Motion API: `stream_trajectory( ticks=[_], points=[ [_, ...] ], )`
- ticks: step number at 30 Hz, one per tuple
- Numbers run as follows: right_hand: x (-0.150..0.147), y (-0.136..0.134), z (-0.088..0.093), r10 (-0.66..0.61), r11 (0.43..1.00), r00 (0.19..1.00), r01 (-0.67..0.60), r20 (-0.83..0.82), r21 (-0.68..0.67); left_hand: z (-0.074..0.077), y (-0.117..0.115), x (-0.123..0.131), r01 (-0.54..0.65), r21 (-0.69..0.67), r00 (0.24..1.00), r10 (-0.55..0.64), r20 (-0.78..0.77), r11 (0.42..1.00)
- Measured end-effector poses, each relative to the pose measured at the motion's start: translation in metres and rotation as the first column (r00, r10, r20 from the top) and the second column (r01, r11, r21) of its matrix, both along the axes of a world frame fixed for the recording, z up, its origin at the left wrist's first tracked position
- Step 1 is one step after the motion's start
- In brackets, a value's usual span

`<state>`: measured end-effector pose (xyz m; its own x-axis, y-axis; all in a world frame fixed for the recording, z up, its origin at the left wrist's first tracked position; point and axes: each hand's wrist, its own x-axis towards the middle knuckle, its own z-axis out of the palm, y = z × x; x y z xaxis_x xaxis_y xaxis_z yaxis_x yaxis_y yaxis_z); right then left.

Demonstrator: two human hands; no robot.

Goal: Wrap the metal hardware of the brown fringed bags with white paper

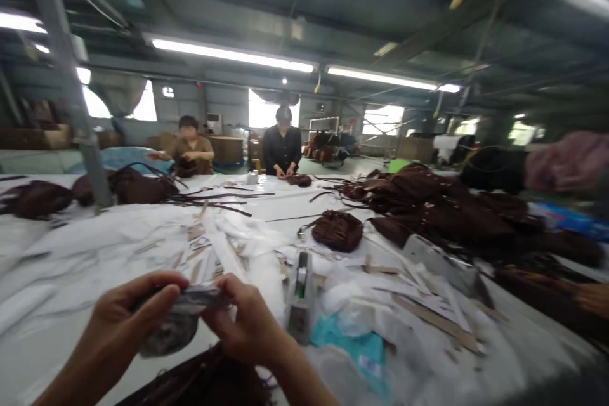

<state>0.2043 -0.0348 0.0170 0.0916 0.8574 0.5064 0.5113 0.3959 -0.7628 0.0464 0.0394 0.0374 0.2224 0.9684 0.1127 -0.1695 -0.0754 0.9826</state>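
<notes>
My left hand (137, 307) and my right hand (247, 314) both pinch the top edge of a grey, crumpled, shiny bundle (174, 333), perhaps a small pouch or plastic-wrapped piece. Blur hides its exact kind. It hangs between the hands above the white tabletop. Just below, at the bottom edge of the view, lies a dark brown leather-like item (204, 380), largely cut off. Beyond my hands, near the middle of the table, a gathered dark brown bag (337, 231) rests with a strap at its left.
A grey holder (299, 323), a turquoise packet (352, 346) and clear plastic wrap lie right of my hands. Cardboard strips (432, 323) are scattered about. A large pile of brown bags (438, 203) covers the right side. Two co-workers (281, 149) handle brown items at the far edge.
</notes>
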Motion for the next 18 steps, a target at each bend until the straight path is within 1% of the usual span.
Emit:
stream_trajectory(
  ticks=[2, 3, 5, 6, 7, 9, 10, 12, 14, 18],
  points=[
    [0.004, 0.001, 0.017, 0.064, 0.998, 0.997, -0.063, -0.045, 0.022, 0.011, 0.007, -0.008, 0.067, 0.025, 0.997, -0.066, -0.051, 0.997],
    [0.004, 0.001, 0.024, 0.092, 0.996, 0.994, -0.091, -0.065, 0.015, 0.015, 0.010, -0.011, 0.085, 0.032, 0.994, -0.083, -0.064, 0.996],
    [0.003, 0.000, 0.033, 0.111, 0.994, 0.991, -0.112, -0.074, -0.005, 0.016, 0.015, -0.015, 0.075, 0.037, 0.995, -0.072, -0.074, 0.997],
    [0.001, 0.001, 0.035, 0.097, 0.995, 0.994, -0.097, -0.043, -0.008, 0.015, 0.017, -0.016, 0.077, 0.034, 0.994, -0.073, -0.085, 0.997],
    [0.000, 0.002, 0.035, 0.065, 0.998, 0.998, -0.065, 0.015, 0.000, 0.012, 0.020, -0.017, 0.078, 0.033, 0.993, -0.075, -0.097, 0.996],
    [-0.003, 0.005, 0.030, -0.047, 0.998, 0.982, 0.037, 0.181, 0.055, 0.005, 0.025, -0.017, 0.068, 0.018, 0.993, -0.065, -0.098, 0.998],
    [-0.004, 0.007, 0.027, -0.111, 0.992, 0.960, 0.090, 0.256, 0.093, 0.002, 0.028, -0.016, 0.056, -0.010, 0.995, -0.057, -0.081, 0.998],
    [-0.004, 0.011, 0.018, -0.210, 0.976, 0.916, 0.173, 0.343, 0.135, -0.004, 0.032, -0.013, 0.024, -0.092, 1.000, -0.025, -0.009, 0.995],
    [-0.004, 0.014, 0.011, -0.256, 0.966, 0.887, 0.224, 0.383, 0.127, -0.007, 0.036, -0.010, -0.015, -0.171, 0.997, 0.028, 0.071, 0.985],
    [-0.002, 0.015, 0.002, -0.270, 0.962, 0.866, 0.258, 0.420, 0.087, -0.010, 0.044, -0.006, -0.074, -0.290, 0.979, 0.125, 0.163, 0.954]
  ],
)
